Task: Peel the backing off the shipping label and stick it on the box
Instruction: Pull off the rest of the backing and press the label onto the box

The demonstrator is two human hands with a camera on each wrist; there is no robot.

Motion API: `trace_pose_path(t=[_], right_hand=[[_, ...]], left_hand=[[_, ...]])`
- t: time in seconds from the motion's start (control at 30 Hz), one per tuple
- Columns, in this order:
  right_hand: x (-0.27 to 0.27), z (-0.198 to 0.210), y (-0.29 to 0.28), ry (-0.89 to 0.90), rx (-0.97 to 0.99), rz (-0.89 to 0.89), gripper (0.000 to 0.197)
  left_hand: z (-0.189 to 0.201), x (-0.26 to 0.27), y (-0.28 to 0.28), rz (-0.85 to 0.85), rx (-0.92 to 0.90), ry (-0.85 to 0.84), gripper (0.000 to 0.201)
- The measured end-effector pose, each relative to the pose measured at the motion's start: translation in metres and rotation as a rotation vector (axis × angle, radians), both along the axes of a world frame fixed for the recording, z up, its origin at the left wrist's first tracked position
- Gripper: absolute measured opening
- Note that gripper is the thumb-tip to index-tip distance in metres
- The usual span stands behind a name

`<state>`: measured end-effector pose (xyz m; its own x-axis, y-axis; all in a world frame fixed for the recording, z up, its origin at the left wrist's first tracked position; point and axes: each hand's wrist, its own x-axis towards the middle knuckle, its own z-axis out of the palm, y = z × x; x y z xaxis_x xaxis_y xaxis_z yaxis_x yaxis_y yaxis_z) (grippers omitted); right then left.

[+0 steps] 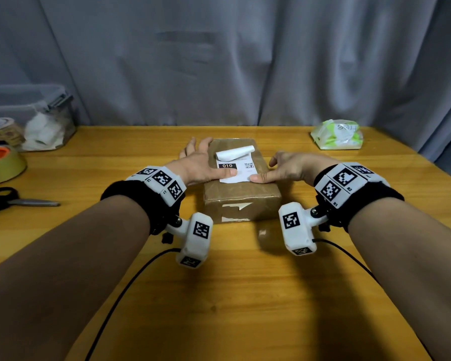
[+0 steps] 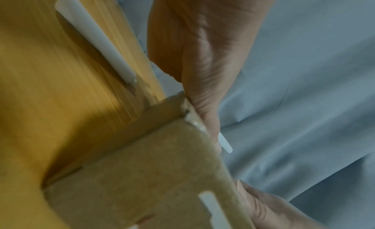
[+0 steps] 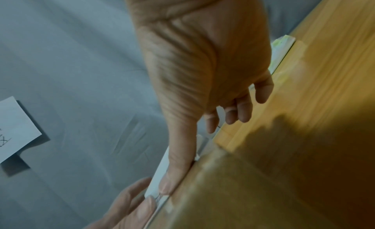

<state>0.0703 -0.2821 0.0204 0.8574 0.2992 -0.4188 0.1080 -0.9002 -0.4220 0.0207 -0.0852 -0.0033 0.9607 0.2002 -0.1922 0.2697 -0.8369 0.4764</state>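
A brown cardboard box (image 1: 241, 198) lies in the middle of the wooden table (image 1: 232, 295). On its top sits the white shipping label (image 1: 241, 171), printed "010" with a QR code, its far end curled up off the box. My left hand (image 1: 202, 165) presses its thumb on the label's near left corner, with its fingers stretched along the box's left side. My right hand (image 1: 289, 168) presses its thumb on the near right corner. In the right wrist view the right thumb (image 3: 176, 168) lies flat on the label's edge (image 3: 159, 179).
At the far left stand a clear plastic container (image 1: 37, 118) and a tape roll (image 1: 3, 165), with scissors (image 1: 18, 201) nearer me. A pack of wipes (image 1: 336, 134) sits at the far right. A grey curtain (image 1: 219, 61) closes off the back. Black cables (image 1: 130, 280) trail over the near table.
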Motion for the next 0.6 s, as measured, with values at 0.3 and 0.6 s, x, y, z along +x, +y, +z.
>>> trace_pose_path(t=[0.3,0.6], right_hand=[[-0.011,-0.013,0.013,-0.113,0.310,-0.212,0.089],[-0.013,-0.012,0.028,-0.155,0.021,-0.119,0.103]], left_hand=[[0.014,-0.012,0.003,-0.077,-0.052,0.079,0.113],[-0.006,-0.012,0.002,0.052,-0.020,-0.056,0.092]])
